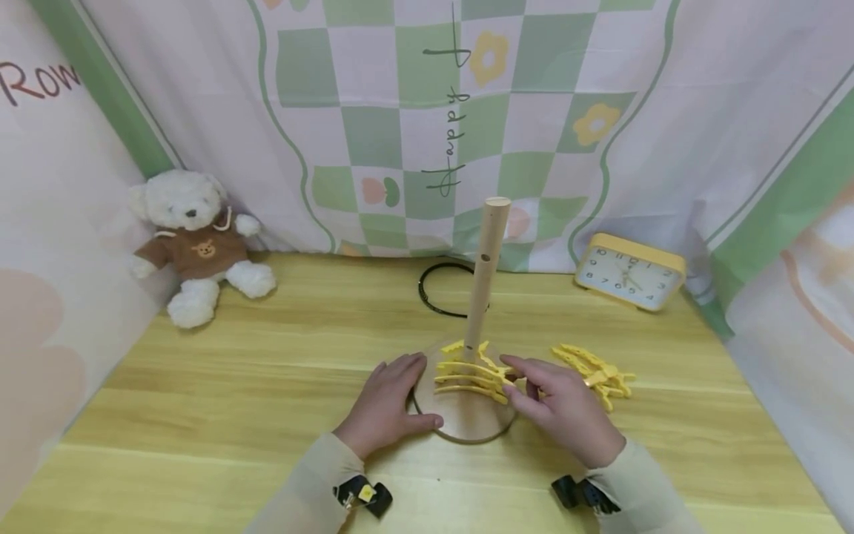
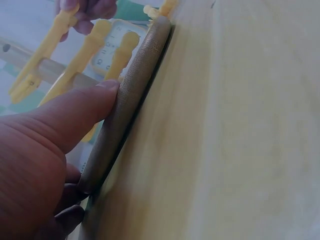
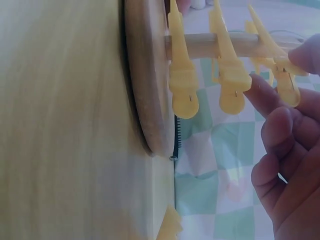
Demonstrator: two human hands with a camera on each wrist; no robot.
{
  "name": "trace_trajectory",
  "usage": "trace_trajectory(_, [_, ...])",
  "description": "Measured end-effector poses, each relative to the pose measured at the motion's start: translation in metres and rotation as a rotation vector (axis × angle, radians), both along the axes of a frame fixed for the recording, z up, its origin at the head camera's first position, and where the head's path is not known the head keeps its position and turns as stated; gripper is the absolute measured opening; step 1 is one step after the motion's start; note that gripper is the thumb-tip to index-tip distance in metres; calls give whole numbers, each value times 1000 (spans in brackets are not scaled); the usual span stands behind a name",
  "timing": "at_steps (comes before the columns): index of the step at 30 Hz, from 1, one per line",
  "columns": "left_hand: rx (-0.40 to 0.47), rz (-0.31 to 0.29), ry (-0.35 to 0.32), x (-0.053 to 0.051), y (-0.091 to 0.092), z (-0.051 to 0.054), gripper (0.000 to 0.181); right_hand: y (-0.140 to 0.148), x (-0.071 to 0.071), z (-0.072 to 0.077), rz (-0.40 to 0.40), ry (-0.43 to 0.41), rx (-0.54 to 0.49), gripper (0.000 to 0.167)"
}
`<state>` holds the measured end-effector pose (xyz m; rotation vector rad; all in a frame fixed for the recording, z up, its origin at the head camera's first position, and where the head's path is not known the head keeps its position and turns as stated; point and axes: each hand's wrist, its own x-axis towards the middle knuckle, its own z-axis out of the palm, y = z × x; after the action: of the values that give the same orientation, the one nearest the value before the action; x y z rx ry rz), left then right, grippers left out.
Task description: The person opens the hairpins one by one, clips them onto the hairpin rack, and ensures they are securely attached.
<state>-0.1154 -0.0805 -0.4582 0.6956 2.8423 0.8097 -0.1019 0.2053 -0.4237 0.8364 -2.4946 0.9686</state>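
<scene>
A wooden post [image 1: 485, 282] stands upright on a round wooden base [image 1: 467, 426]. Several yellow clips [image 1: 467, 380] are clamped around the post's lower part, one above another, also seen in the right wrist view as yellow clips [image 3: 231, 75]. My left hand [image 1: 390, 404] holds the base's left side, its thumb along the rim [image 2: 131, 90] in the left wrist view. My right hand [image 1: 563, 404] pinches the handle end of the uppermost of three clips in the right wrist view, between thumb and fingers [image 3: 264, 95]. The fingers partly hide that handle.
More yellow clips [image 1: 597, 371] lie in a pile right of the base, beside my right hand. Behind the post lies a black ring [image 1: 427, 297]. A yellow clock [image 1: 630, 273] stands back right, a white teddy bear [image 1: 200, 245] back left. A patterned curtain [image 1: 373, 67] hangs behind.
</scene>
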Motion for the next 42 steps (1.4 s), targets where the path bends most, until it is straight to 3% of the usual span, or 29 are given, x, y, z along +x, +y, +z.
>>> trace_trajectory(22, [11, -3, 5, 0, -1, -4, 100, -4, 0, 1, -27, -1, -24, 44])
trace_trajectory(33, [30, -3, 8, 0, -2, -4, 100, 8, 5, 2, -82, -110, 3, 54])
trace_trajectory(42, [24, 6, 3, 0, -2, -5, 102, 39, 11, -7, -185, 16, 24, 52])
